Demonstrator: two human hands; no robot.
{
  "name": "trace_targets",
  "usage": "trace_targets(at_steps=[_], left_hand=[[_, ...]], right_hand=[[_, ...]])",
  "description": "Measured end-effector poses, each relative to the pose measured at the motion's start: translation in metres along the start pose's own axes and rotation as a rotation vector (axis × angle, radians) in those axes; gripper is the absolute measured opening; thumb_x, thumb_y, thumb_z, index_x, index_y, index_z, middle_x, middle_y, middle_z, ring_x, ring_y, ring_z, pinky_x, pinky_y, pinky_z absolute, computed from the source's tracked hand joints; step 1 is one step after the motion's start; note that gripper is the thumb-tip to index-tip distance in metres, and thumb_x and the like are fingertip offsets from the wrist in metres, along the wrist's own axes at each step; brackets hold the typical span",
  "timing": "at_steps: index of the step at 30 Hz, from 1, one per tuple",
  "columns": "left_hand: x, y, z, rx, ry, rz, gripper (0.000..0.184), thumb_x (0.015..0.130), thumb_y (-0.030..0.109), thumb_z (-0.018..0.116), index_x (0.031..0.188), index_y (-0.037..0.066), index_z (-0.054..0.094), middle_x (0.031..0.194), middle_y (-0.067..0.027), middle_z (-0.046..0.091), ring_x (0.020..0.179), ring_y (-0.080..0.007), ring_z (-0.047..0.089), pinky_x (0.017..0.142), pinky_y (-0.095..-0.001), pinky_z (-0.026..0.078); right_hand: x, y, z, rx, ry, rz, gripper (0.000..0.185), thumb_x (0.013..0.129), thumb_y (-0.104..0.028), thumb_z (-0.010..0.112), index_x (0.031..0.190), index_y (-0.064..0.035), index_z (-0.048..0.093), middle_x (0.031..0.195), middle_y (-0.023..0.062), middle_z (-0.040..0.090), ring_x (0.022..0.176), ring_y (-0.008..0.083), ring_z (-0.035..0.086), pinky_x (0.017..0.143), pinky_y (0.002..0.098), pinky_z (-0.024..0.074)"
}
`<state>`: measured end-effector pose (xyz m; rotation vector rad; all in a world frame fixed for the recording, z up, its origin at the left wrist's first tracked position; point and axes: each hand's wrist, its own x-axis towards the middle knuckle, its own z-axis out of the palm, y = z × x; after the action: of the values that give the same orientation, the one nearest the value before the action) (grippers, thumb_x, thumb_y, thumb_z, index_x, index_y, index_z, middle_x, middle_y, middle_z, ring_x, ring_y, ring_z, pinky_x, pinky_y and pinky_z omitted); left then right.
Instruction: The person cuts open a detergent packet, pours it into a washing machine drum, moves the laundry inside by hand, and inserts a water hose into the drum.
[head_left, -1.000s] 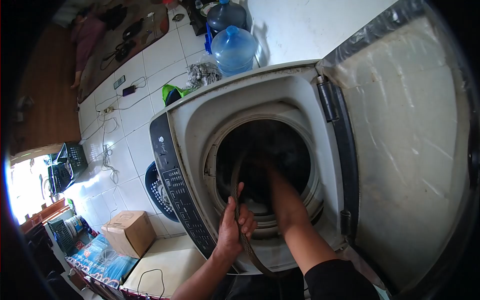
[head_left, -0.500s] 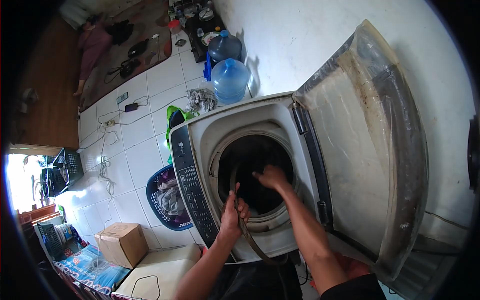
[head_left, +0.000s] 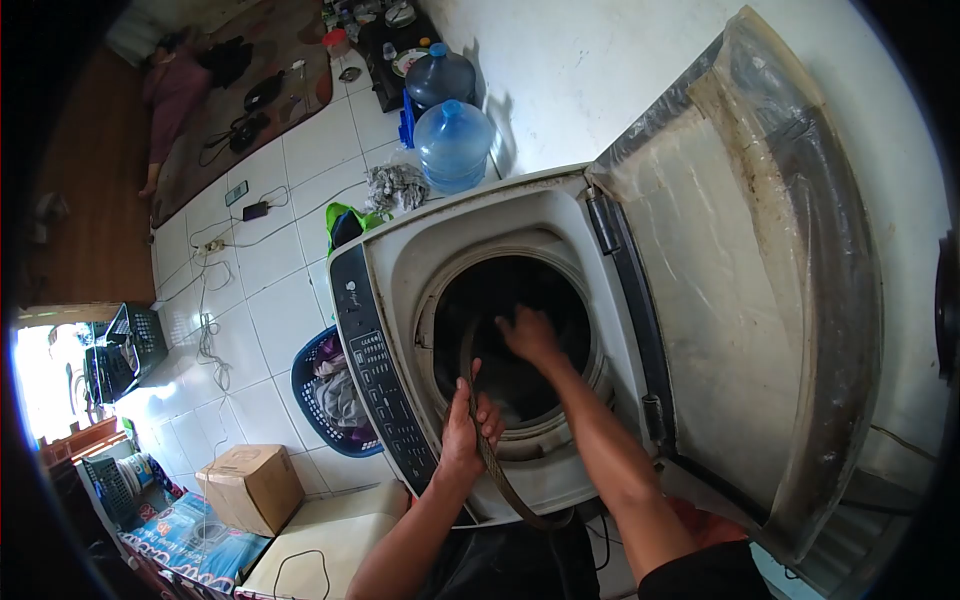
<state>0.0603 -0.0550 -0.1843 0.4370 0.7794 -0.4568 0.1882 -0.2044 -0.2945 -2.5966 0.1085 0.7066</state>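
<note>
A top-loading washing machine (head_left: 570,460) stands before me, its translucent lid (head_left: 700,270) raised to the right. My left hand (head_left: 468,430) is closed around a hose (head_left: 497,478) at the near rim of the opening. The hose loops up from the front edge, and its far end drops into the dark drum (head_left: 510,400). Inside the opening, my right hand (head_left: 530,336) reaches over the drum with a finger stretched out and nothing visible in it. Shadow hides what lies at the drum's bottom. The control panel (head_left: 375,370) runs along the left side.
Left of the machine, a blue laundry basket (head_left: 310,405) holds clothes. Blue water bottles (head_left: 455,150) stand by the wall, near a grey cloth (head_left: 397,187). A cardboard box (head_left: 250,487) sits lower left. Cables (head_left: 208,330) cross the tiles. Another person (head_left: 172,105) is at the upper left.
My right hand has shifted slightly left and up within the opening. My left hand keeps its hold on the hose. The view has moved a little.
</note>
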Motion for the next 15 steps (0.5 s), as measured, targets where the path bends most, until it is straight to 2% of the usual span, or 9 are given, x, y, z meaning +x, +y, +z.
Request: trace_targets(at_steps=[1, 4, 6, 7, 9, 10, 12, 13, 15], left_hand=[[0.001, 0.0, 0.0, -0.031, -0.005, 0.004, 0.056, 0.103, 0.054, 0.047, 0.149, 0.023, 0.04, 0.063, 0.0046, 0.035, 0.049, -0.0073, 0.035, 0.043, -0.0239, 0.034], [0.001, 0.001, 0.002, -0.052, 0.001, 0.008, 0.052, 0.104, 0.051, 0.045, 0.148, 0.024, 0.041, 0.062, 0.0049, 0.035, 0.047, -0.0069, 0.035, 0.04, -0.0237, 0.035], [-0.002, 0.0, 0.003, -0.047, 0.014, 0.009, 0.052, 0.104, 0.051, 0.045, 0.148, 0.024, 0.041, 0.062, 0.0048, 0.036, 0.047, -0.0069, 0.035, 0.04, -0.0236, 0.035], [-0.002, -0.001, 0.003, -0.051, 0.016, 0.008, 0.052, 0.104, 0.051, 0.045, 0.148, 0.024, 0.04, 0.061, 0.0046, 0.036, 0.047, -0.0069, 0.035, 0.04, -0.0235, 0.035], [0.001, 0.0, 0.003, -0.054, 0.025, 0.01, 0.052, 0.104, 0.051, 0.045, 0.149, 0.024, 0.04, 0.061, 0.0045, 0.036, 0.047, -0.0069, 0.035, 0.04, -0.0235, 0.034], [0.001, -0.001, 0.002, -0.043, 0.024, 0.006, 0.053, 0.104, 0.051, 0.045, 0.149, 0.024, 0.04, 0.061, 0.0045, 0.035, 0.047, -0.007, 0.035, 0.04, -0.0235, 0.034], [0.002, -0.001, 0.0, -0.034, 0.036, 0.004, 0.053, 0.104, 0.051, 0.045, 0.149, 0.024, 0.039, 0.06, 0.0044, 0.035, 0.047, -0.0071, 0.036, 0.04, -0.0236, 0.035], [0.003, -0.001, 0.0, -0.026, 0.026, 0.002, 0.053, 0.104, 0.052, 0.044, 0.149, 0.024, 0.039, 0.06, 0.0043, 0.035, 0.047, -0.0071, 0.035, 0.04, -0.0237, 0.035], [0.002, 0.001, 0.002, -0.018, 0.022, -0.003, 0.054, 0.104, 0.052, 0.044, 0.149, 0.024, 0.039, 0.06, 0.0043, 0.035, 0.047, -0.0072, 0.035, 0.04, -0.0238, 0.035]], right_hand=[[0.006, 0.002, 0.017, 0.004, 0.0, 0.003, 0.046, 0.093, -0.04, 0.063, 0.109, 0.0027, 0.064, 0.105, 0.0289, 0.069, 0.107, 0.0441, 0.064, 0.093, 0.052, 0.0511], [0.018, 0.02, 0.079, 0.079, -0.215, -0.038, 0.054, 0.094, -0.039, 0.061, 0.123, 0.0056, 0.059, 0.109, 0.0308, 0.067, 0.112, 0.0436, 0.062, 0.095, 0.0509, 0.0506], [0.016, 0.031, 0.116, 0.086, -0.384, -0.447, 0.044, 0.093, -0.031, 0.061, 0.127, -0.0017, 0.059, 0.121, 0.0274, 0.064, 0.117, 0.0388, 0.062, 0.101, 0.0486, 0.0483], [0.014, 0.031, 0.115, 0.088, -0.384, -0.449, 0.044, 0.093, -0.031, 0.061, 0.127, -0.0017, 0.059, 0.121, 0.0274, 0.064, 0.117, 0.0388, 0.062, 0.101, 0.0486, 0.0483], [0.009, 0.033, 0.107, 0.34, -0.883, -0.229, 0.055, 0.091, -0.029, 0.061, 0.141, -0.0071, 0.05, 0.135, 0.0249, 0.057, 0.118, 0.0385, 0.061, 0.103, 0.0476, 0.0474], [0.025, 0.047, 0.122, 0.344, -0.892, -0.231, 0.055, 0.091, -0.029, 0.061, 0.141, -0.0071, 0.05, 0.135, 0.0249, 0.057, 0.118, 0.0385, 0.061, 0.103, 0.0476, 0.0474], [0.061, 0.059, 0.134, -0.241, -0.715, -0.442, 0.064, 0.089, -0.032, 0.064, 0.146, -0.012, 0.043, 0.141, 0.0233, 0.051, 0.115, 0.0428, 0.061, 0.102, 0.0492, 0.0482], [0.06, 0.062, 0.134, -0.238, -0.724, -0.446, 0.064, 0.089, -0.032, 0.064, 0.146, -0.012, 0.043, 0.141, 0.0233, 0.051, 0.115, 0.0428, 0.061, 0.102, 0.0492, 0.0482], [0.055, 0.07, 0.135, -0.031, -0.074, -0.284, 0.056, 0.091, -0.031, 0.063, 0.142, -0.0121, 0.049, 0.14, 0.0226, 0.05, 0.112, 0.0448, 0.061, 0.101, 0.0506, 0.0489]])
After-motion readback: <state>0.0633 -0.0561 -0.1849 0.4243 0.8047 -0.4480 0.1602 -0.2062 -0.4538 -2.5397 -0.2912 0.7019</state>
